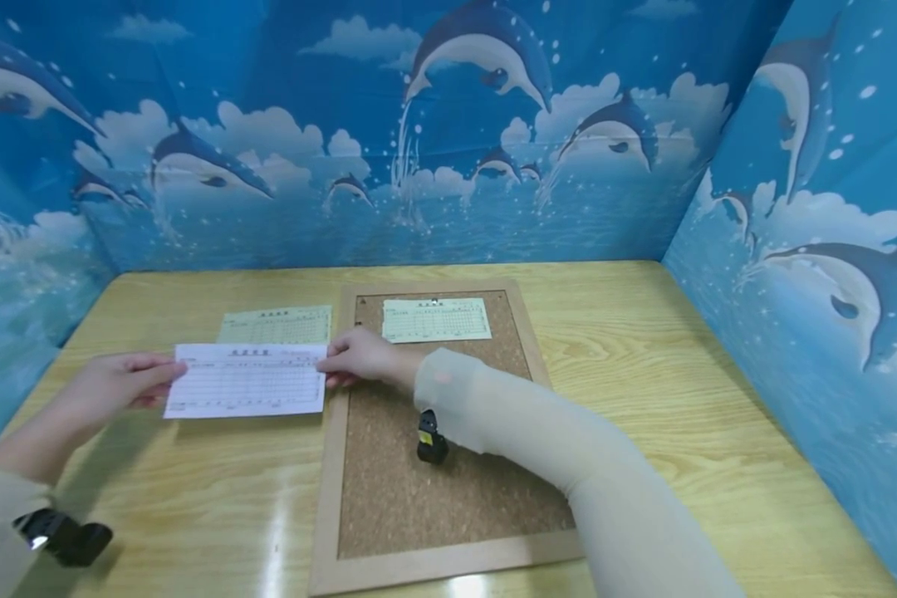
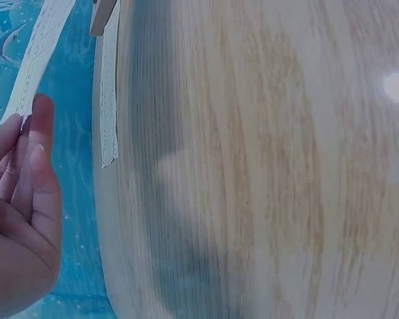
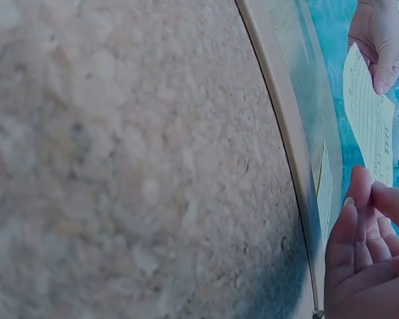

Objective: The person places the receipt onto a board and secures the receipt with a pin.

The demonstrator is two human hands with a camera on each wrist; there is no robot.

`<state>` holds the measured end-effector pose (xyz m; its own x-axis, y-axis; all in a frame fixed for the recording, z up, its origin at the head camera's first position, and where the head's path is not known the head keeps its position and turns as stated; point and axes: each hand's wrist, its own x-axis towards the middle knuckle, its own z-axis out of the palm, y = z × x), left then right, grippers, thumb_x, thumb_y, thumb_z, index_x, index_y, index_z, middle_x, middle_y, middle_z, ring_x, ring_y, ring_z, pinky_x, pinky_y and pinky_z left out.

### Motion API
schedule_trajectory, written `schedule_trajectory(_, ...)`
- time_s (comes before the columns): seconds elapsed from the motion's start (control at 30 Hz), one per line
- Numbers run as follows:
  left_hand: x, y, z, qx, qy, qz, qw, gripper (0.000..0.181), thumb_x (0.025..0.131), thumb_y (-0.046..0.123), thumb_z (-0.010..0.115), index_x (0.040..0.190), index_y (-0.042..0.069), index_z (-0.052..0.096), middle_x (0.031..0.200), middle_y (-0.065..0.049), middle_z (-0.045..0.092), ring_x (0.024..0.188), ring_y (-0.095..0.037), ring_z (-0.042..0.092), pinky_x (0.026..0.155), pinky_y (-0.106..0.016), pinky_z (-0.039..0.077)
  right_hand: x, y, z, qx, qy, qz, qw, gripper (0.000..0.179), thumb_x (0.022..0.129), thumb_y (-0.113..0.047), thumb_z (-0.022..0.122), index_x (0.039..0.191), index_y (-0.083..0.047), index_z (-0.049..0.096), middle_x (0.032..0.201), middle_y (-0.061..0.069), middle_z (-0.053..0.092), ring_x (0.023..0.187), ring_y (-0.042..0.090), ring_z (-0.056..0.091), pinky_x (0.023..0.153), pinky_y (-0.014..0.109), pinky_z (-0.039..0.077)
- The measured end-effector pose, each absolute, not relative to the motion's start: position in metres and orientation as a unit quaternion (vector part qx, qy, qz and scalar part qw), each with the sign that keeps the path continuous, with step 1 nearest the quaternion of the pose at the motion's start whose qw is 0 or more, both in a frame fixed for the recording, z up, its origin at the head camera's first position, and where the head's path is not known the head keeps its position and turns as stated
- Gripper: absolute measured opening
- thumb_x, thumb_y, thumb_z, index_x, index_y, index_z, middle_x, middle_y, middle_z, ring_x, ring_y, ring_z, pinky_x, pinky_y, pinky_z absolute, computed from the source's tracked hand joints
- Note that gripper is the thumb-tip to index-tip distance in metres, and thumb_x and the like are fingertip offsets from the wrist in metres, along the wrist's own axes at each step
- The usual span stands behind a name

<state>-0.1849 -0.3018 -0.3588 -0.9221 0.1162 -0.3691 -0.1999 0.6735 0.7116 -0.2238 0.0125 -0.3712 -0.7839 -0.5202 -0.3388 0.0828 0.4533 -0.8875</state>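
A white printed form (image 1: 247,382) is held up between both hands, spread flat above the table. My left hand (image 1: 123,384) pinches its left edge between thumb and fingers, which also shows in the left wrist view, where the form (image 2: 38,60) is seen nearly edge-on. At the other end my right hand (image 1: 359,357) pinches the right edge, over the left side of the corkboard's frame. Behind the white form lies a pale green form (image 1: 276,322) on the table, its lower part hidden. Another green form (image 1: 437,321) lies at the top of the corkboard (image 1: 448,490), a small dark pin at its upper edge.
The wood-framed corkboard lies on a light wooden table (image 1: 643,357). Small dark pins (image 1: 358,323) sit near its upper left corner. A blue dolphin-print backdrop (image 1: 389,208) encloses the table at the back and sides. Each wrist carries a small black camera (image 1: 432,440).
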Motion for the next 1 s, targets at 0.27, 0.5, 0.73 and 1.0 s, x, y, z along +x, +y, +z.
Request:
schedule_trajectory(0.27,-0.184,-0.299,-0.359,-0.012,0.893,0.404,0.198,0.07,0.096,0.042,0.048,0.131,-0.018,0.037,0.1,-0.011,0.067,0.077,-0.004,0.061,0.069,-0.028,0.053,-0.224,0.015,-0.371,-0.134,0.798,-0.504,0.302,0.026,0.09,-0.014,0.063,0.066,-0.005,0.058,0.062,0.003,0.063,0.059,0.01,0.059,0.055,0.019,0.047)
schedule_trajectory(0.5,-0.183,-0.296,-0.359,0.003,0.888,0.416,0.196,0.066,0.097,0.039,0.048,0.13,-0.018,0.039,0.102,-0.013,0.066,0.079,-0.004,0.061,0.07,-0.028,0.053,-0.225,0.019,-0.374,-0.134,0.807,-0.493,0.295,0.021,0.09,-0.015,0.064,0.072,-0.004,0.063,0.064,0.003,0.064,0.057,0.009,0.059,0.055,0.019,0.048)
schedule_trajectory(0.73,-0.183,-0.29,-0.359,0.01,0.885,0.423,0.194,0.065,0.097,0.038,0.048,0.129,-0.018,0.04,0.104,-0.013,0.066,0.08,-0.005,0.062,0.071,-0.028,0.053,-0.224,0.024,-0.374,-0.129,0.807,-0.496,0.292,0.018,0.09,-0.013,0.063,0.075,-0.002,0.065,0.065,0.003,0.064,0.059,0.01,0.06,0.056,0.02,0.049)
schedule_trajectory(1.0,-0.183,-0.285,-0.36,0.013,0.876,0.442,0.194,0.058,0.098,0.033,0.048,0.127,-0.018,0.043,0.096,-0.005,0.067,0.078,-0.007,0.062,0.07,-0.029,0.053,-0.224,0.032,-0.374,-0.127,0.806,-0.499,0.292,0.017,0.09,-0.014,0.063,0.078,-0.002,0.066,0.067,0.004,0.065,0.06,0.01,0.06,0.056,0.02,0.048)
